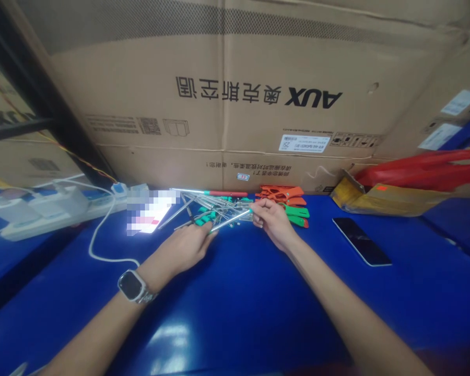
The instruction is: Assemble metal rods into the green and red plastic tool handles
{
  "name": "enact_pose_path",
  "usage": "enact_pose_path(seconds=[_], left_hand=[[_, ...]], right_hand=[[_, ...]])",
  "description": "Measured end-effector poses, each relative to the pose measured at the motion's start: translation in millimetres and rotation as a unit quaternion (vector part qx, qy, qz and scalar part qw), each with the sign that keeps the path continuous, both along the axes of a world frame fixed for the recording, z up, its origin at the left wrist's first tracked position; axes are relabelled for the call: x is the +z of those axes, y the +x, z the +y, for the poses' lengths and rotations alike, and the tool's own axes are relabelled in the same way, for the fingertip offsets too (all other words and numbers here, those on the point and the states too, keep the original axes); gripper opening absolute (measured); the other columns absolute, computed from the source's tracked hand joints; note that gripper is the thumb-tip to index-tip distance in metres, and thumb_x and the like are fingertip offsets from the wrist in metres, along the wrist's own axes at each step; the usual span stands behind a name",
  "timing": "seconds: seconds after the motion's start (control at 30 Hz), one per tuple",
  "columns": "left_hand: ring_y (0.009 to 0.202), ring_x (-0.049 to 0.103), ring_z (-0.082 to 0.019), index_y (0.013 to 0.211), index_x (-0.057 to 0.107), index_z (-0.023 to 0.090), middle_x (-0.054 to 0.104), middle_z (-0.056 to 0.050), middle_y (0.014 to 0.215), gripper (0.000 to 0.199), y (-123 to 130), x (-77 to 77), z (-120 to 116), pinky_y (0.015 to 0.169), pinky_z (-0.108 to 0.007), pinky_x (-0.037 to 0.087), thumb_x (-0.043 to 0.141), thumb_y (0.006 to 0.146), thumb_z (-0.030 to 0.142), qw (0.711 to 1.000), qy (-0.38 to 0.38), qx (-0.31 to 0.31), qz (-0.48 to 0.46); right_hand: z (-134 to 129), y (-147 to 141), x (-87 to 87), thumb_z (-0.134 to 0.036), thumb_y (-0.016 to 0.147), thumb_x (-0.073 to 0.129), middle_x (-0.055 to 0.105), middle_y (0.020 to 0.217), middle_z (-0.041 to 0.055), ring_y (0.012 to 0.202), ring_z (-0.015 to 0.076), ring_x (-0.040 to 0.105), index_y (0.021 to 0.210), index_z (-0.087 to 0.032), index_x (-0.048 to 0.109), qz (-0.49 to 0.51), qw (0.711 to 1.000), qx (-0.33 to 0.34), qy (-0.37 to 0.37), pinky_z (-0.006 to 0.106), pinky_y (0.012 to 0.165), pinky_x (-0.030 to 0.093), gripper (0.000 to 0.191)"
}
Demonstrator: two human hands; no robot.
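Okay, silver rod: slanting up to the right near the middle of the frame at [232, 221], a thin silver rod with a hand at each end, just in front of the messy pile.
Right hand [272, 219]: just right of center, grip pinched together on the rod's upper end, by a bit of green.
Left hand [190, 245]: left of center, grip looks closed on the lower end, though the fingers hide part of the contact.
Pile of thin rods [235, 205]: center, metal pieces crossing every which way, green bits mixed in. Snag risk imo: swing the silver rod backward and its end could catch and drag others along.
Red rod [229, 194]: lying behind the pile, near the foot of the cardboard box [219, 122].
Orange tools [284, 195] and green tools [297, 211]: right of the pile, close to the right hand. A sideways knock from the knuckles could scatter them.
White cable [97, 237]: left side, looping toward the watch [131, 285]. It might hook on the wrist and get tugged if that arm pulls back.
Dark phone [362, 243]: right side, flat on the blue surface [235, 308].
Slip risk: the rod is skinny, so uneven pressure between the hands could twist it loose.
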State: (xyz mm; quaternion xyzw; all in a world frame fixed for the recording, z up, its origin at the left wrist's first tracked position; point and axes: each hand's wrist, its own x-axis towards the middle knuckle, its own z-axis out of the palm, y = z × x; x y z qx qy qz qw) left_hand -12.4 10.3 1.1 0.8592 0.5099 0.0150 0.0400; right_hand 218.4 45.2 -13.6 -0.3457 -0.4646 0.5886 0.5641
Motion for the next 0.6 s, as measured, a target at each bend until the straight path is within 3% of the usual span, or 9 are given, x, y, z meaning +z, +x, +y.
enact_pose_path(seconds=[0.17,0.37,0.6], left_hand=[[0.076,0.068,-0.027,0.098,0.055,0.018,0.068,-0.009,0.08,0.038,-0.4,-0.3,0.1,0.071,-0.037,0.049,0.024,0.104,0.038,1.0,0.011,-0.004,0.01],[0.078,0.069,-0.029,0.1,0.056,0.017,0.069,-0.01,0.081,0.037,0.0,-5.0,3.5,0.072,-0.039,0.049,0.025,0.103,0.036,0.999,0.013,-0.014,0.034],[0.074,0.069,-0.029,0.103,0.055,0.019,0.068,-0.008,0.078,0.037,-1.2,-2.9,2.9,0.065,-0.037,0.047,0.023,0.104,0.038,0.999,0.024,-0.013,0.025]], right_hand=[[-0.6,5.0,4.4,-0.038,0.063,0.088,0.047,0.053,-0.0074,0.05,0.0067,0.037,0.07,-0.018,0.056,0.0,0.999,0.038,-0.02,0.023,0.05,0.028,0.038],[4.7,12.5,1.2,-0.039,0.06,0.089,0.043,0.046,-0.0089,0.044,0.0048,0.032,0.063,-0.019,0.05,-0.11,0.991,0.044,-0.056,0.023,0.046,0.018,0.044],[3.2,7.7,0.0,-0.039,0.059,0.09,0.048,0.052,-0.0075,0.049,0.0068,0.039,0.07,-0.018,0.057,-0.04,0.997,0.05,-0.032,0.025,0.05,0.027,0.04]])
